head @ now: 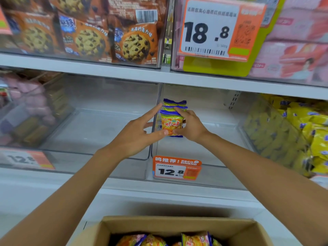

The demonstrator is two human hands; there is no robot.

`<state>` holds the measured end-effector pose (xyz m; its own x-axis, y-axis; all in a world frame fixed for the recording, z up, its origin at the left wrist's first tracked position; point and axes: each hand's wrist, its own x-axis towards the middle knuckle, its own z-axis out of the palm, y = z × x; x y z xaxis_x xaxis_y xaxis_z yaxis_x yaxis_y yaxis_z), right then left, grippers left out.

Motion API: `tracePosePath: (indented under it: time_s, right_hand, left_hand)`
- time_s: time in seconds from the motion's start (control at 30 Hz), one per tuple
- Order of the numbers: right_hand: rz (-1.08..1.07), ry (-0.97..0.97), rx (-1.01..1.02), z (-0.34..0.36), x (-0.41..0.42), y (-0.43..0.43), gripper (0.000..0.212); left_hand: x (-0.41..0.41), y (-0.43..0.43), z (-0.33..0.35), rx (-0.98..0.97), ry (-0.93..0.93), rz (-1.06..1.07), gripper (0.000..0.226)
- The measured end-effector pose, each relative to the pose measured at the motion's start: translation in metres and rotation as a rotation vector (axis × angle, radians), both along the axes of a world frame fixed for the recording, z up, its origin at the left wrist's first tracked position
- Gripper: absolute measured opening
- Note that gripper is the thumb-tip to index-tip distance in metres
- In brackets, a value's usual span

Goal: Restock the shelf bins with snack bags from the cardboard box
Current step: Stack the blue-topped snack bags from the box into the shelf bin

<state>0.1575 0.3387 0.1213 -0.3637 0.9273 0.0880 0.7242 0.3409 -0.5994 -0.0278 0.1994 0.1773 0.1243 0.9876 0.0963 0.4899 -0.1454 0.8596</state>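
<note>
A small stack of orange and blue snack bags [171, 122] stands upright at the left side of a clear shelf bin [204, 157] on the middle shelf. My right hand [190, 126] grips the stack from the right, fingers over its top edge. My left hand [137, 132] holds it from the left, index finger stretched up along the side and thumb pressed on the front bag's lower edge. Below me the open cardboard box [177, 226] shows several more of the same bags [195, 239].
An empty clear bin [99, 132] sits left of the stack's bin. Yellow snack bags [292, 132] fill the bin on the right. Cookie packs [88, 32] and pink packs [292, 50] line the upper shelf. Orange price tags [176, 168] hang on the bin fronts.
</note>
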Motion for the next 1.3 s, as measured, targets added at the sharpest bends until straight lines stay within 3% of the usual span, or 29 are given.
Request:
tracePosePath:
  time_s: [0.13, 0.27, 0.33, 0.47, 0.57, 0.67, 0.9, 0.97, 1.03, 1.13, 1.3]
  right_hand:
    - [0.019, 0.122, -0.039, 0.003, 0.004, -0.001, 0.119]
    - [-0.045, 0.169, -0.042, 0.015, 0.019, -0.018, 0.115]
    - [-0.064, 0.125, 0.012, 0.030, 0.026, -0.042, 0.095]
    - [-0.166, 0.090, 0.285, 0.058, 0.039, -0.107, 0.041]
    - [-0.303, 0.167, 0.355, 0.058, 0.045, -0.164, 0.013]
    - [-0.313, 0.202, 0.321, 0.037, 0.053, -0.224, 0.011]
    - [-0.118, -0.049, -0.232, -0.072, 0.078, -0.303, 0.013]
    - [-0.079, -0.081, -0.331, -0.098, 0.081, -0.314, 0.016]
    - [-0.062, -0.106, -0.372, -0.117, 0.081, -0.322, 0.019]
    - [-0.102, -0.092, -0.392, -0.134, 0.084, -0.326, 0.022]
    - [-0.207, 0.010, -0.453, -0.147, 0.095, -0.327, 0.023]
  left_hand:
    - [-0.002, 0.001, -0.002, 0.026, -0.004, 0.014, 0.070]
    - [-0.002, -0.002, -0.003, 0.064, 0.012, 0.065, 0.064]
    - [0.001, -0.007, -0.003, 0.105, 0.062, 0.146, 0.063]
    - [0.020, -0.031, 0.007, 0.349, 0.383, 0.388, 0.045]
    - [0.039, -0.065, 0.012, 0.437, 0.309, 0.395, 0.015]
    - [0.050, -0.102, -0.008, 0.304, 0.218, 0.329, 0.018]
    - [0.029, -0.175, -0.120, -0.236, 0.365, 0.143, 0.010]
    - [0.017, -0.186, -0.151, -0.405, 0.472, 0.048, 0.031]
    - [0.009, -0.194, -0.175, -0.520, 0.707, -0.090, 0.058]
    - [0.007, -0.203, -0.202, -0.502, 0.911, -0.156, 0.073]
    - [0.008, -0.202, -0.201, -0.304, 0.862, -0.146, 0.028]
